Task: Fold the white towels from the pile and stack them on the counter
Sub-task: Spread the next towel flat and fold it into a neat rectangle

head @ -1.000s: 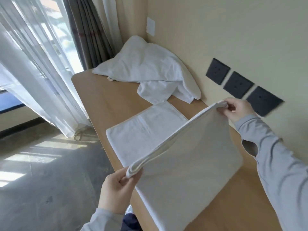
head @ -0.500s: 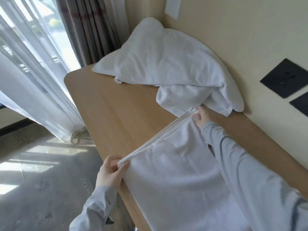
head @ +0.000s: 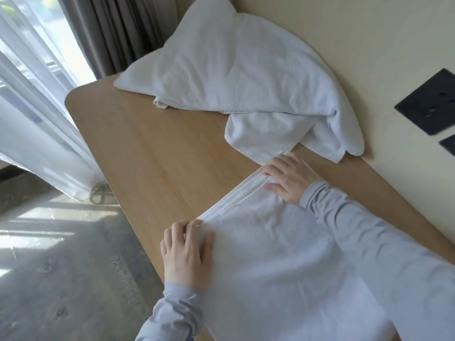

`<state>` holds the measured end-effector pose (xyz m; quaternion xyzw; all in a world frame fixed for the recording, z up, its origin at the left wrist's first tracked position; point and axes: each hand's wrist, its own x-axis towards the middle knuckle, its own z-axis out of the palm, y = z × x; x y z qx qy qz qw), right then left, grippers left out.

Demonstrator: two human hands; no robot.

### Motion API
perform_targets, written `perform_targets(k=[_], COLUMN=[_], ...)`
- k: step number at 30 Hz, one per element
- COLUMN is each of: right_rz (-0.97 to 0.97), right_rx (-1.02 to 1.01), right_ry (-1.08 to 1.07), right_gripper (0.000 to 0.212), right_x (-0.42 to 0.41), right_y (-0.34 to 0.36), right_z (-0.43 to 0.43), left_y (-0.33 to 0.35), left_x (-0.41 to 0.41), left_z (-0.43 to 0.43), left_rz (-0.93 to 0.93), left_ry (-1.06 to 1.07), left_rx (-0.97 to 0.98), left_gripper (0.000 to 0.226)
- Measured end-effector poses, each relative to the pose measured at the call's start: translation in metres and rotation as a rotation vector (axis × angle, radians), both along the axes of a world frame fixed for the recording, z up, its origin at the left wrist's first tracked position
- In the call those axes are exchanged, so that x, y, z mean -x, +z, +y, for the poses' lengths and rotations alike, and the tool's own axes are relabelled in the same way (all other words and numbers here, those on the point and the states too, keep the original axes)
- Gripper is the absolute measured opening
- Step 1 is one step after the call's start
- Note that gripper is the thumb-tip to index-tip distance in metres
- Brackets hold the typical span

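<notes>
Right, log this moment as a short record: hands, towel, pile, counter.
left hand: flat on the near end of the towel's far edge
right hand: flat on the same edge, nearer the pile
towel: folded, lying on the counter
pile: unfolded white towels against the wall, just beyond the right hand
counter: wood, bare between towel and window

No readable text anywhere.

Nothing printed, stitched or labelled on the flat folded white terry towel (head: 283,254), on the rumpled pile of white towels (head: 236,70), on the light wooden counter (head: 152,156), or on the square black wall plates (head: 430,104); plain surfaces only, with no brand, number or sign.
</notes>
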<state>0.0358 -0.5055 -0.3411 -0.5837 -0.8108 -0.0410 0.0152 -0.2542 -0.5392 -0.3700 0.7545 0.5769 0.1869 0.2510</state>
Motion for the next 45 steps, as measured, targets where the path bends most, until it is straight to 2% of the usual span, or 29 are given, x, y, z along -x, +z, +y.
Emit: perform_targets(k=[6, 10, 14, 16, 19, 21, 25, 27, 30, 32, 33, 35, 37, 38, 39, 40, 42, 45], right_rz=[-0.089, 0.031, 0.068, 0.086, 0.064, 0.059, 0.070, 0.122, 0.323, 0.488, 0.523, 0.490, 0.372, 0.295, 0.220, 0.161, 0.079, 0.101], right_rx=[-0.054, -0.084, 0.104, 0.135, 0.007, -0.040, -0.149, -0.143, -0.171, -0.355, -0.415, -0.361, -0.131, -0.018, 0.042, 0.070, 0.082, 0.147], right_ry=[0.192, 0.065, -0.100, -0.129, -0.064, -0.059, -0.283, -0.409, -0.683, -0.835, -0.829, -0.582, -0.183, -0.051, -0.011, -0.066, -0.309, -0.684], right_gripper=[0.025, 0.029, 0.033, 0.038, 0.055, 0.054, 0.042, 0.033, 0.043, 0.042, 0.039, 0.041, 0.050, 0.053, 0.055, 0.056, 0.058, 0.056], right_x=[-0.007, -0.005, -0.003, -0.006, -0.005, -0.007, -0.016, -0.012, -0.001, 0.009, 0.021, 0.056, 0.093, 0.103, 0.098, 0.082, 0.040, -0.014], right_y=[0.010, 0.013, 0.005, 0.002, 0.001, -0.004, -0.014, -0.016, -0.016, -0.009, -0.008, -0.014, -0.027, -0.032, -0.034, -0.034, -0.030, -0.021], right_z=[0.012, 0.021, 0.037, 0.041, 0.034, 0.026, 0.012, 0.012, 0.010, -0.002, -0.011, -0.032, -0.056, -0.067, -0.072, -0.073, -0.071, -0.072], left_y=[0.004, 0.004, 0.001, 0.000, 0.002, 0.001, -0.001, -0.004, -0.006, -0.009, -0.010, -0.013, -0.015, -0.016, -0.016, -0.016, -0.015, -0.004], left_x=[0.002, 0.007, 0.013, 0.019, 0.030, 0.035, 0.037, 0.036, 0.036, 0.038, 0.040, 0.042, 0.044, 0.045, 0.045, 0.045, 0.044, 0.036], left_z=[0.009, 0.023, 0.043, 0.047, 0.049, 0.050, 0.053, 0.051, 0.042, 0.034, 0.030, 0.027, 0.029, 0.030, 0.032, 0.032, 0.032, 0.020], left_rz=[-0.110, -0.101, -0.021, -0.056, -0.104, -0.120, -0.109, -0.113, -0.128, -0.103, -0.094, -0.102, -0.110, -0.105, -0.096, -0.090, -0.089, -0.016], left_ry=[0.043, -0.020, -0.124, -0.180, -0.223, -0.226, -0.177, -0.146, -0.076, -0.052, -0.044, -0.042, -0.061, -0.069, -0.072, -0.070, -0.056, 0.026], left_rx=[-0.037, 0.085, 0.153, 0.134, 0.064, 0.023, -0.009, -0.019, -0.062, -0.123, -0.144, -0.156, -0.153, -0.151, -0.145, -0.135, -0.107, -0.116], left_gripper=[0.044, 0.036, 0.032, 0.032, 0.034, 0.039, 0.027, 0.026, 0.027, 0.034, 0.039, 0.043, 0.040, 0.037, 0.033, 0.029, 0.026, 0.027])
